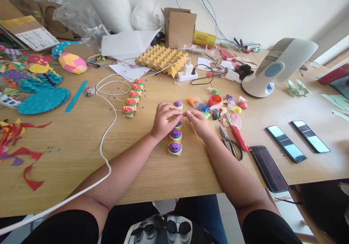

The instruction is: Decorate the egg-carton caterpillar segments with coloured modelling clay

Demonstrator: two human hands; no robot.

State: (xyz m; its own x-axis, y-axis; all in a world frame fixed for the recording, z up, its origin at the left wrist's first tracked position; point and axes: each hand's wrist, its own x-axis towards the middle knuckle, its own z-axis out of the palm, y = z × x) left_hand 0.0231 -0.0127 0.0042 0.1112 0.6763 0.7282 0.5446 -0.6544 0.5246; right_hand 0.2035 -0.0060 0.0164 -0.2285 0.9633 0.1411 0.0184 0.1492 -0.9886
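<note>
A row of egg-carton cups [175, 135] topped with purple and pale green clay stands on the table in front of me; the nearer cups carry small dark dots. Over the row's far half, my left hand [167, 120] and my right hand [196, 121] meet at the fingertips. Both pinch something tiny between thumb and finger, too small to name. The hands partly hide the middle cups. To the left lies a second row of cups [132, 98] in red, green and yellow, with thin purple-tipped sticks poking out at its sides.
Right of my hands are bagged coloured clay [203, 108], an orange ring [215, 100], scissors [231, 142], a red-handled knife [240, 137] and several phones [269, 167]. A white cable [105, 138] crosses the left side. A yellow egg tray [160, 59], power strip [187, 76] and fan [278, 68] stand behind.
</note>
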